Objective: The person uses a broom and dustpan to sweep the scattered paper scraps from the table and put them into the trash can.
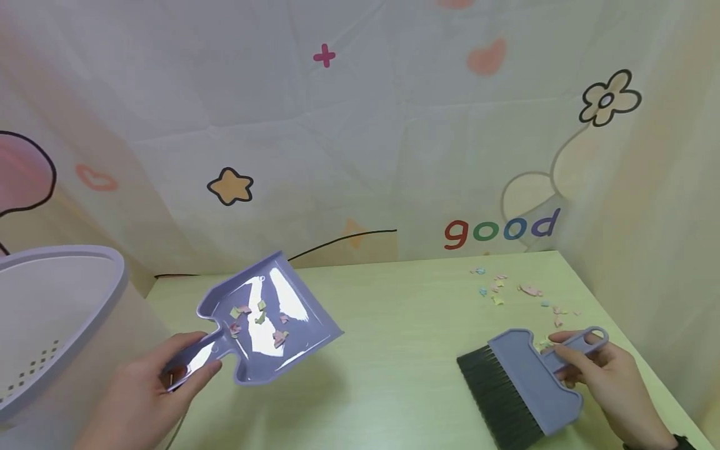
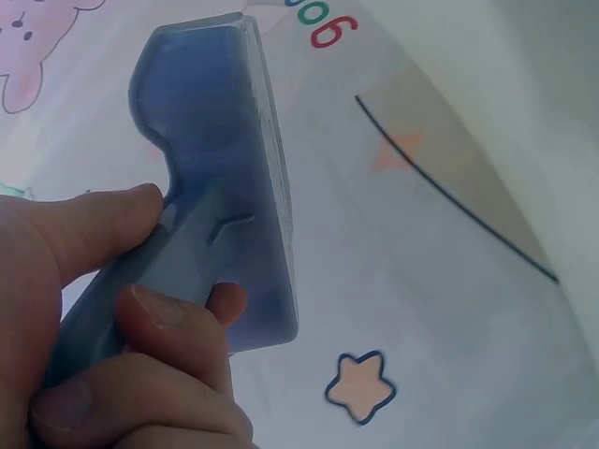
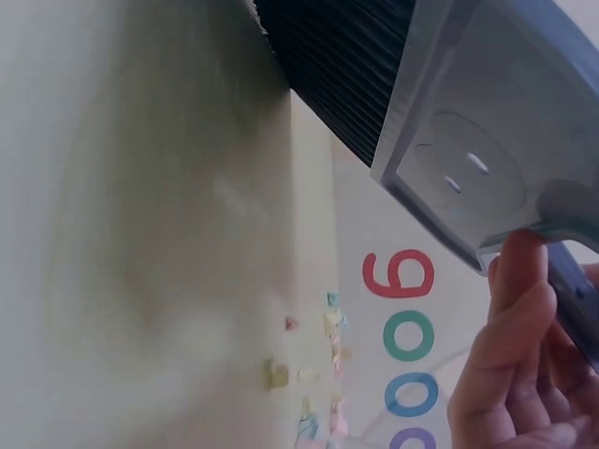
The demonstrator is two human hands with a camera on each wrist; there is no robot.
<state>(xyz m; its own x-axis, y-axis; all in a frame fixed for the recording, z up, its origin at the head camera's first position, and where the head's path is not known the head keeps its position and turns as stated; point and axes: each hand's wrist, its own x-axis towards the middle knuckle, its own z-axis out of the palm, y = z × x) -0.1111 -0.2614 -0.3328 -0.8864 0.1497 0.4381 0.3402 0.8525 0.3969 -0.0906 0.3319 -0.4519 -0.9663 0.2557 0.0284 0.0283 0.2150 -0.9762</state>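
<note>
My left hand [image 1: 149, 384] grips the handle of a lavender dustpan [image 1: 312, 322], lifted over the table's left side. Several pink and yellow paper scraps [image 1: 279, 338] lie in its pan. From the left wrist view, the dustpan's underside [image 2: 206, 103] shows, with thumb and fingers wrapped on the handle. At the right, my right hand [image 1: 610, 375] holds a lavender hand brush [image 1: 534, 381] by its looped handle, the dark bristles [image 3: 337, 65] pointing left and down. Beyond the brush, pink, yellow and blue paper scraps [image 1: 530, 290] are scattered toward the table's back right corner.
A tall lavender-rimmed bin [image 1: 120, 275] with small holes in its wall stands at the left, beside my left hand. The pale green table [image 1: 388, 325] ends at a printed curtain [image 1: 360, 156] behind and on the right.
</note>
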